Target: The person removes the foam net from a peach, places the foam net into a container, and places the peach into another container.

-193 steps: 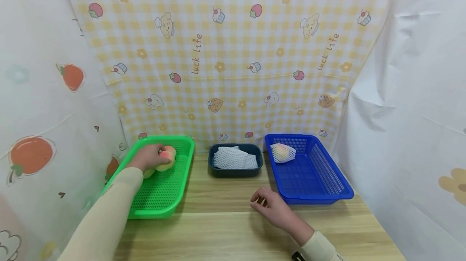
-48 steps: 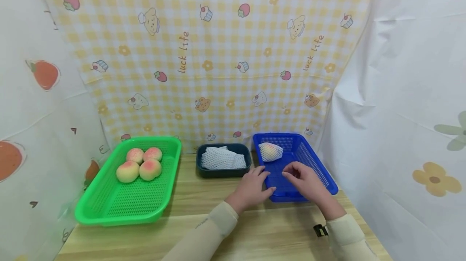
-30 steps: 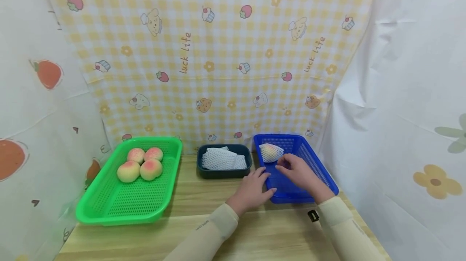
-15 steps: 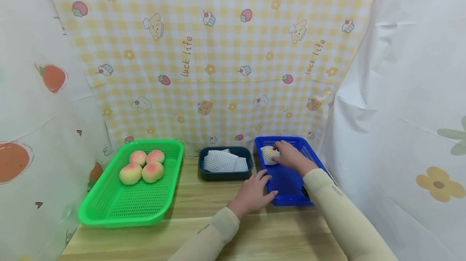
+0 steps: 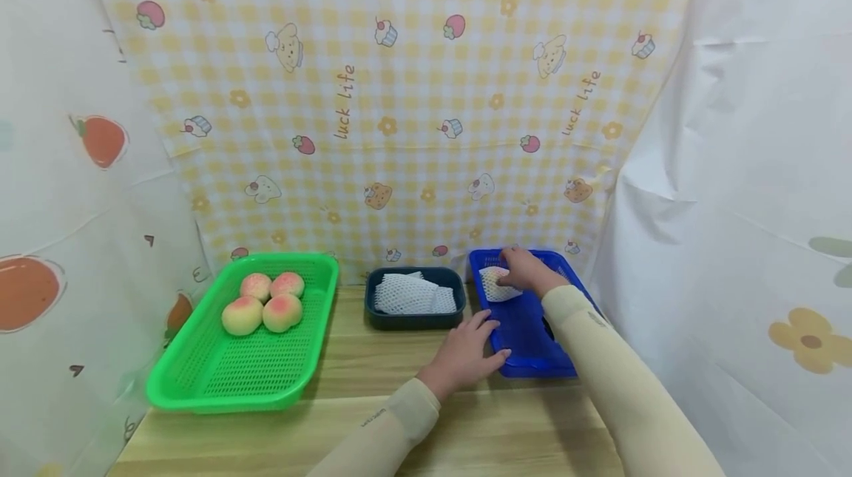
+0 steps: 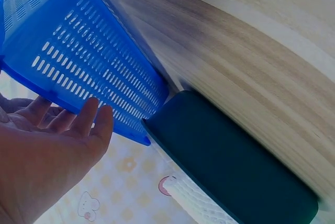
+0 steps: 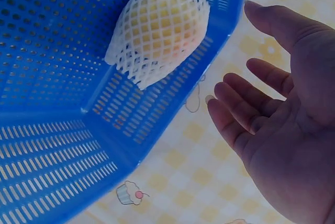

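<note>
My right hand (image 5: 527, 272) is over the far-left part of the blue basket (image 5: 538, 370), right beside a peach in a white foam net (image 5: 491, 285). In the right wrist view the fingers are relaxed and spread, with a gap between them and the netted peach (image 7: 162, 25), which lies inside the basket (image 7: 42, 51). My left hand (image 5: 461, 355) rests at the basket's left rim. Its fingers reach out along that rim in the left wrist view, where the hand (image 6: 47, 156) holds nothing.
Left of the blue basket stands a dark rectangular container (image 5: 416, 320) with white foam nets (image 5: 406, 296) in it. A green basket (image 5: 249, 377) with several bare peaches (image 5: 242, 316) sits at the left. Patterned cloth (image 5: 399, 166) hangs behind the wooden table (image 5: 359, 381).
My left hand has gone from the peaches in the green basket to the blue basket's rim. My right hand has moved forward to the netted peach, which stays at the basket's far left.
</note>
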Motion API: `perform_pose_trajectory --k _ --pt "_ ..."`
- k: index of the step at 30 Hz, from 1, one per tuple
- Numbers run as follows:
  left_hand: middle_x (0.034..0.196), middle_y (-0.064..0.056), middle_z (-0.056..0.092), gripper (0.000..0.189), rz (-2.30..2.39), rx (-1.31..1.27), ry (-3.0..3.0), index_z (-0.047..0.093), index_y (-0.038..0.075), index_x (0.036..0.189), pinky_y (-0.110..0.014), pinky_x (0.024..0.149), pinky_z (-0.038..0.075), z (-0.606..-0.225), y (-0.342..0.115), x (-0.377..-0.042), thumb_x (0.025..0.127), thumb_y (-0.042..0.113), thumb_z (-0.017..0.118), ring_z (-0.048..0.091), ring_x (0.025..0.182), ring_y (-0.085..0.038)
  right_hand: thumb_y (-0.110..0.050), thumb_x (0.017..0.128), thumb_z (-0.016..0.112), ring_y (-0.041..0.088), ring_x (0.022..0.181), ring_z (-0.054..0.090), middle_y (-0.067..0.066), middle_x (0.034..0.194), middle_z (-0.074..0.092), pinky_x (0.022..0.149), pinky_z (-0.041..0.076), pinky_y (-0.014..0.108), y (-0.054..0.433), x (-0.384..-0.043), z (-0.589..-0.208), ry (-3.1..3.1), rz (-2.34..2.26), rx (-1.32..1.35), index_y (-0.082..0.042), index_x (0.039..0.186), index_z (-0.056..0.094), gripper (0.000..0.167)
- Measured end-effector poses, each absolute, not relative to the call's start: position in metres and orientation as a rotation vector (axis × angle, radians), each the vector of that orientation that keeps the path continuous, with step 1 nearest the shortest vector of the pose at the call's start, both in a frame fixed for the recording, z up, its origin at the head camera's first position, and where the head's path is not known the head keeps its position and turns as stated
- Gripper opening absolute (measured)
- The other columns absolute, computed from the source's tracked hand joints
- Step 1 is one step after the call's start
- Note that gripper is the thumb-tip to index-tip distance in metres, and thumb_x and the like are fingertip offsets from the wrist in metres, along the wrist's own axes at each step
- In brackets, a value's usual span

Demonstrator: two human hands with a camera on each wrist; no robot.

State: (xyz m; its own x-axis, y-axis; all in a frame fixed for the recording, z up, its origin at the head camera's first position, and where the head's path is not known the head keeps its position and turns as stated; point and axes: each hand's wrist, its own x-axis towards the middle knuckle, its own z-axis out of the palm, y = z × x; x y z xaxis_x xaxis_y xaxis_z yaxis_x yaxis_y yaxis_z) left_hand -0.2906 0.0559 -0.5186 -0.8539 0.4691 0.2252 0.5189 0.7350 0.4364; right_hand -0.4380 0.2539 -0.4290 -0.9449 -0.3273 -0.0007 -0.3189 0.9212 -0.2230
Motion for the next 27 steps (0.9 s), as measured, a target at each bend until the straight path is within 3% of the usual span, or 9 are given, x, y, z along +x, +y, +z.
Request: perform_pose_trajectory --k 11,19,27 --pt "0.174 -0.002 0.041 0.067 -0.774 -0.812 -2.841 0.059 0.019 0.16 -0.059 0.12 0.046 -0.523 0.058 -0.293 0.109 0.063 0.058 0.049 0.154 -0.031 -0.024 0.099 0.086 0.049 0.141 0.053 0.031 0.154 0.053 0.112 0.05 0.062 0.252 -0.452 -0.441 3.052 -0.348 -0.499 0.004 0.155 0.054 0.07" --pt "0.174 -0.001 0.042 0.068 -0.757 -0.799 -2.845 0.06 0.02 0.159 -0.058 0.119 0.047 -0.523 0.058 -0.292 0.109 0.065 0.057 0.049 0.154 -0.029 -0.024 0.099 0.083 0.054 0.153 0.04 0.035 0.164 0.043 0.123 0.038 0.066 0.253 -0.463 -0.462 3.053 -0.245 -0.505 0.005 0.162 0.045 0.079" --pt "0.174 0.0 0.042 0.067 -0.731 -0.803 -2.848 0.06 0.021 0.159 -0.058 0.117 0.049 -0.523 0.059 -0.293 0.108 0.065 0.058 0.051 0.152 -0.029 -0.018 0.097 0.086 0.055 0.15 0.045 0.036 0.162 0.047 0.121 0.041 0.066 0.251 -0.458 -0.466 3.037 -0.18 -0.566 0.007 0.162 0.045 0.081"
